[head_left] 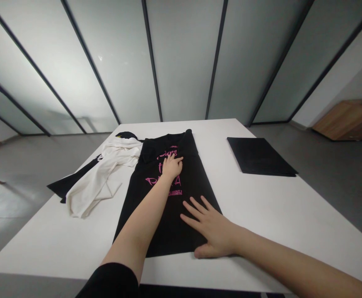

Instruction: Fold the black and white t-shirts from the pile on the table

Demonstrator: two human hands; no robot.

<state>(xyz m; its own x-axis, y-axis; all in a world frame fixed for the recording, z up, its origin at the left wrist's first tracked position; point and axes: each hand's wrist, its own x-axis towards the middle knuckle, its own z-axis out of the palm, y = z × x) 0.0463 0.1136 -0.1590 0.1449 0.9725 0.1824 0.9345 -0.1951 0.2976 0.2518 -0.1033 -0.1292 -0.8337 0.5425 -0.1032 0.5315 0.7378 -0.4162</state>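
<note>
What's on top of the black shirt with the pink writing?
On the black shirt: the left hand and part of the right hand. The left hand and arm cover some pink letters, so those can't be seen.

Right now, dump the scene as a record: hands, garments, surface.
left hand: on the pink print, holding nothing
right hand: fingers spread, at the shirt's near right corner
black shirt: laid out lengthwise, print up
white garment: rumpled, left of the shirt, over dark fabric
flat black item: right side, apart
surface: white table
</note>
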